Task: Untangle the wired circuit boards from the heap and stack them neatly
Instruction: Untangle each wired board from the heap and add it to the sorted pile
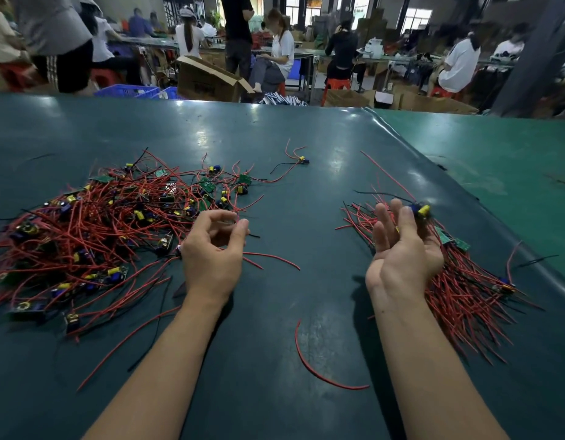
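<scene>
A tangled heap of wired circuit boards [93, 230], with red and black wires and green boards carrying yellow and blue parts, covers the left of the dark green table [306, 185]. My left hand [211, 255] hovers at the heap's right edge with its fingers loosely curled and a gap between thumb and fingers; a red wire runs under it. On the right lies the sorted bundle of boards [465, 290], its wires fanned toward me. My right hand [402, 249] rests against the bundle's left side with straight fingers, and a yellow and blue board [422, 210] sits at its fingertips.
A lone wired board [302, 160] lies farther back in the middle. One loose red wire [319, 373] curves between my forearms. A lighter green table surface [497, 160] adjoins at the right. Beyond the far edge are seated workers, cardboard boxes and blue crates.
</scene>
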A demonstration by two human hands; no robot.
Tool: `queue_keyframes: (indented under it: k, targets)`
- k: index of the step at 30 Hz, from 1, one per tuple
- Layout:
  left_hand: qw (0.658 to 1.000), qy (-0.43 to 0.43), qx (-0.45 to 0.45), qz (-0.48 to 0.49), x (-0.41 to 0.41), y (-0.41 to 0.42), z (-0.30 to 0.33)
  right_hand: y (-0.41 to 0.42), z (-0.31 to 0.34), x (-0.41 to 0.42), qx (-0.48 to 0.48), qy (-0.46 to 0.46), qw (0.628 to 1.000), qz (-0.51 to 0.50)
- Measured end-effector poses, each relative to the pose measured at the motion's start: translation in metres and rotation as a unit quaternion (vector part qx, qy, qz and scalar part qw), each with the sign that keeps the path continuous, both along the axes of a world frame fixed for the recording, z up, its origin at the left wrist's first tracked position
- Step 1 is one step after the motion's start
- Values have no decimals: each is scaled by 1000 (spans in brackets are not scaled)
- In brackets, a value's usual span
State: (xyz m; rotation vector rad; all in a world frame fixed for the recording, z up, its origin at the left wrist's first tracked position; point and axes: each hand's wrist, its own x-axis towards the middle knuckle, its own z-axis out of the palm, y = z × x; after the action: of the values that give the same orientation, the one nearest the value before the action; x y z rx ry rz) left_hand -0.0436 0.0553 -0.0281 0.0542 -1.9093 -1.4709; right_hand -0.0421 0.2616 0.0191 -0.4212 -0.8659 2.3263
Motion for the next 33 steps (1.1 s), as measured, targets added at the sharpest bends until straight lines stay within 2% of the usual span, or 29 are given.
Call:
queue_keyframes:
  k: [8, 14, 19, 22, 27, 33]
  targets:
    - [999, -17, 21, -20, 2, 1, 2, -7, -3, -4, 162, 19, 985, -63]
    - [1000, -18, 12, -21, 3, 1, 2, -4, -14, -6, -32, -91, 995, -5]
    - [997, -35, -36, -54, 5, 2, 1, -5, -17, -7, -61, -110, 992, 27]
    - [996, -45, -42, -68, 6, 2, 1, -4, -18, -2, -87, -126, 983, 105]
    - [995, -47, -57, -69, 7, 1, 0, -12, -18, -2, 28, -151, 976, 155]
    - [988, -14, -143, -49, 9, 4, 0, -22, -22, -4, 134, -182, 950, 214]
